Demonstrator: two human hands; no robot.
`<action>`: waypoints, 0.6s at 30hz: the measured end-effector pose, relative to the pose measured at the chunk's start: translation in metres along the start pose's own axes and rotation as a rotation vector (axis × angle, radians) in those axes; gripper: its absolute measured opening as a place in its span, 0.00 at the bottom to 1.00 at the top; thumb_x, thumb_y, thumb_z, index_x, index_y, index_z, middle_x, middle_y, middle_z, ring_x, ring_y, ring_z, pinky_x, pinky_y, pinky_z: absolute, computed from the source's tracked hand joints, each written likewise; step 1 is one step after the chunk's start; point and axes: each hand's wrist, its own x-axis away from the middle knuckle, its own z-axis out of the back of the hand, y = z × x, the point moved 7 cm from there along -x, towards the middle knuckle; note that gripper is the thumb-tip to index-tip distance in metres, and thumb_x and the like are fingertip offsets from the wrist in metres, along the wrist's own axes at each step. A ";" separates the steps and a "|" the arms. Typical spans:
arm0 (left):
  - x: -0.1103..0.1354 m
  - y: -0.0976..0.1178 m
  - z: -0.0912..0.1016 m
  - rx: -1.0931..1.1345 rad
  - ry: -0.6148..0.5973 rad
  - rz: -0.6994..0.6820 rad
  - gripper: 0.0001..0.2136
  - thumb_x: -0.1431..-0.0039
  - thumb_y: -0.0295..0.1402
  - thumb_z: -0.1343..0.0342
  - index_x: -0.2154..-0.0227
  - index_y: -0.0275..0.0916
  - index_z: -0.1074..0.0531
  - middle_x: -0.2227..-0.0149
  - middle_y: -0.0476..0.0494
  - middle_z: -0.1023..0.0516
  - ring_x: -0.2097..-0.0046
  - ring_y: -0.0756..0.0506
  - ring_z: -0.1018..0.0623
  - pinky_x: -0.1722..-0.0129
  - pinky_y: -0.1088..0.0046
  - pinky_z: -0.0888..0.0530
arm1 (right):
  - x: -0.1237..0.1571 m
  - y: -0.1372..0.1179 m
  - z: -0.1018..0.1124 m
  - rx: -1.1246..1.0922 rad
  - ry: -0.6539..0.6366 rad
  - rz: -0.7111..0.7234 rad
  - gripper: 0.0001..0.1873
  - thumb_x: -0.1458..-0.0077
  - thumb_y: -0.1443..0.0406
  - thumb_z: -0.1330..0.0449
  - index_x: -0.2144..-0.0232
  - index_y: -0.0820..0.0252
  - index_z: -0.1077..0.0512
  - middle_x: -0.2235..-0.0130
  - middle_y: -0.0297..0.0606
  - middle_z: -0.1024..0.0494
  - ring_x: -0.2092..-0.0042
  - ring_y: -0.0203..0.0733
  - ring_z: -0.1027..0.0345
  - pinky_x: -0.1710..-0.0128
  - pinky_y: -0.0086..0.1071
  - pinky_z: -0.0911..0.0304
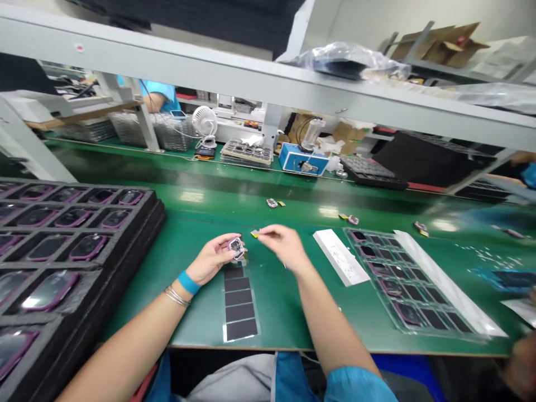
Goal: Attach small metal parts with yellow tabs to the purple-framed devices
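My left hand (206,260) is closed round a small purple-rimmed watch module (237,248), its inner side with tiny parts turned up. To its right, my right hand (287,245) pinches a small yellow-and-white tab (254,233) between thumb and fingertips. Whether that tab is joined to the module, I cannot tell. Just below my left hand, a clear strip with black rectangular pads (239,297) lies on the green bench (285,312).
A black foam tray (138,223) of purple-rimmed screens stands at left. On the right are a white box (341,258) and a clear tray (419,285) with modules and black pads. More modules (272,203) lie further back on the green surface. A metal shelf beam (234,78) crosses above.
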 end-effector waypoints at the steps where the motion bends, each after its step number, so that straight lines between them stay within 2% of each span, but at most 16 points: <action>1: -0.001 0.000 0.001 -0.002 0.005 -0.008 0.22 0.58 0.28 0.32 0.56 0.35 0.27 0.59 0.38 0.24 0.59 0.44 0.23 0.58 0.71 0.27 | 0.003 0.000 -0.023 -0.030 -0.050 0.007 0.10 0.54 0.59 0.38 0.71 0.61 0.25 0.67 0.39 0.23 0.65 0.41 0.28 0.62 0.33 0.33; 2: -0.001 0.001 0.002 -0.010 0.007 -0.017 0.22 0.58 0.28 0.32 0.57 0.35 0.27 0.59 0.38 0.23 0.59 0.44 0.24 0.58 0.71 0.27 | 0.006 0.003 -0.039 -0.060 -0.069 -0.004 0.09 0.54 0.61 0.38 0.72 0.61 0.26 0.68 0.38 0.23 0.66 0.41 0.28 0.62 0.33 0.33; 4: -0.003 0.001 0.004 -0.041 0.002 -0.032 0.22 0.58 0.27 0.32 0.57 0.35 0.26 0.59 0.39 0.23 0.59 0.45 0.24 0.57 0.71 0.28 | 0.014 0.011 -0.053 -0.105 -0.040 -0.031 0.07 0.53 0.62 0.39 0.73 0.61 0.27 0.69 0.38 0.23 0.67 0.41 0.28 0.63 0.34 0.32; 7: -0.004 -0.001 0.003 -0.091 -0.014 -0.039 0.22 0.59 0.27 0.31 0.57 0.36 0.26 0.58 0.39 0.24 0.59 0.45 0.24 0.56 0.71 0.28 | 0.021 0.019 -0.051 -0.130 0.030 -0.045 0.07 0.53 0.62 0.39 0.73 0.60 0.27 0.69 0.38 0.23 0.67 0.42 0.27 0.63 0.34 0.31; 12: -0.004 -0.001 0.004 -0.138 -0.002 -0.057 0.22 0.59 0.28 0.32 0.56 0.36 0.26 0.57 0.39 0.24 0.58 0.43 0.25 0.55 0.68 0.29 | 0.024 0.018 -0.047 -0.114 0.044 -0.007 0.07 0.52 0.61 0.39 0.72 0.59 0.26 0.68 0.37 0.23 0.66 0.42 0.27 0.62 0.34 0.30; 18: -0.004 -0.003 0.007 -0.281 0.007 -0.060 0.23 0.58 0.29 0.32 0.56 0.36 0.27 0.58 0.40 0.24 0.58 0.43 0.25 0.57 0.68 0.27 | 0.028 0.007 -0.048 0.097 0.081 0.180 0.06 0.48 0.64 0.43 0.73 0.57 0.26 0.69 0.36 0.23 0.67 0.41 0.28 0.63 0.33 0.31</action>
